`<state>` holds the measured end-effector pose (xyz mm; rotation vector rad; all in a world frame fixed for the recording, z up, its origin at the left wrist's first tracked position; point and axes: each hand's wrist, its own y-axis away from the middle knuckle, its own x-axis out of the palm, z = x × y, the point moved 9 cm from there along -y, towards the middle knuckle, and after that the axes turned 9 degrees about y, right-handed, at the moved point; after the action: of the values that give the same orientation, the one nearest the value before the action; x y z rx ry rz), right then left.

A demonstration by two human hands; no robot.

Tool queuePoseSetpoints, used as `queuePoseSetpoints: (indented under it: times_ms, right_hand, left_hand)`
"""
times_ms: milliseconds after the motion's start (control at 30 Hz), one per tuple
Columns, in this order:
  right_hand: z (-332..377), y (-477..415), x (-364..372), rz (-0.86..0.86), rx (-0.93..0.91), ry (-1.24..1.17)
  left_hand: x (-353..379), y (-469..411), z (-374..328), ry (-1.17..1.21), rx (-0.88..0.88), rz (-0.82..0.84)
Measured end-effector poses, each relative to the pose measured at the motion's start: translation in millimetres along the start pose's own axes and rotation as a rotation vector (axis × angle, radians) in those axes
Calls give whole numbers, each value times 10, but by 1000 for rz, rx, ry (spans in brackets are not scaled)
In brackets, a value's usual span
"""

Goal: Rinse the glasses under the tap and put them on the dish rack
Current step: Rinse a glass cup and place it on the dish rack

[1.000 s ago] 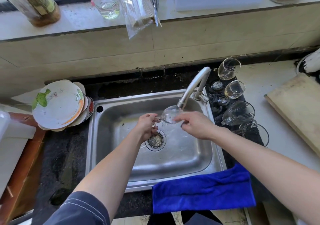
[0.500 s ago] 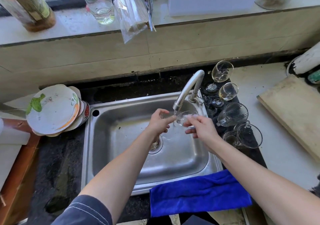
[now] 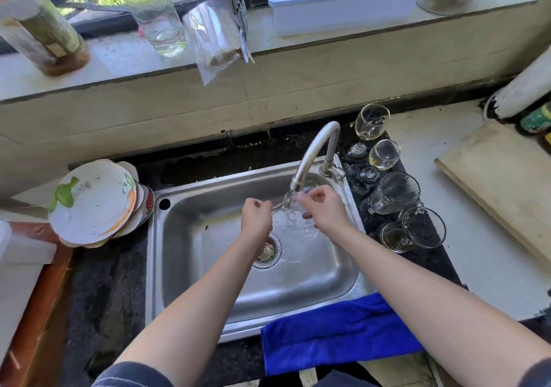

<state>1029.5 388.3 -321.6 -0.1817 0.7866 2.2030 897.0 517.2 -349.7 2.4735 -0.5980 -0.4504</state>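
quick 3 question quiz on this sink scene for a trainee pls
1. True or false: water runs from the tap onto the held glass.
2. The blue cloth lies: A) over the front edge of the sink; B) on the windowsill; C) over the plates.
3. On which side of the sink, the person's left or right, do the other glasses stand?

Key: 1 true; 2 A; 3 right.

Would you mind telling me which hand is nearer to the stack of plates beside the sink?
Left. The left hand holds the wine glass over the sink on the side toward the stack of plates; the right hand is beyond it, under the tap spout.
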Motion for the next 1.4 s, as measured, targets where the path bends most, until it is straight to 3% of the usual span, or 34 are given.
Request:
queuePoseSetpoints:
  times_ms: [133,200,267,400,500,600,667,767,800,867,967,1000,1100,1167,1233,1333,1400]
  right_hand:
    - [26,-87,209,-80,84,164]
    - [178,24,289,-79,-46,445]
    - [269,106,334,-73,-146,577]
    - [155,24,344,-95,-47,452]
    - [219,38,403,-68,-77,506]
    - [102,-2,330,-54,45,213]
    - [61,-27,210,-130,51,106]
    - [190,68,196,-156,-167,267]
    - [173,79,233,-124,-177,345]
    - [117,58,214,-87,-96,447]
    - [45,-6,172,-73,42,231]
    - [47,-16,135,-99,42,172]
    - [139,54,56,-183,-125,225]
    - [194,112,91,-169,-204,339]
    - [172,103,91,-134,-127,430]
    - [32,13,96,-73,69,256]
    - [86,23,69,-120,38,402]
  left_hand:
    - [-178,219,-112,-195,135,-48]
    - [-348,216,-116,-158,131,-90]
    - [-453,199,-146,-168,134,-99]
    - [-416,299,-219,-313,199,-81]
    - [-471,380,-282,-315,336,-115]
    - [-430,486,-375,-395,511,-49]
    - [-351,395,-272,-234,390,41]
    - [-393,212,-45,-135,49,-1]
    - [-379,221,-25,-162,36,12]
    - [-315,310,-189,-255,260,51]
    - [-209,503,-358,-343,500,91]
    - [-173,477,-334,-310,469,107]
    - [-191,300,-100,-82,95,102]
    - [-236,270,-63,-104,52,88]
    - [-231,337,-223,-205,281,109]
    - [-171,555,-459,-337,617,123]
    - [-153,620,-520,-351,735,119]
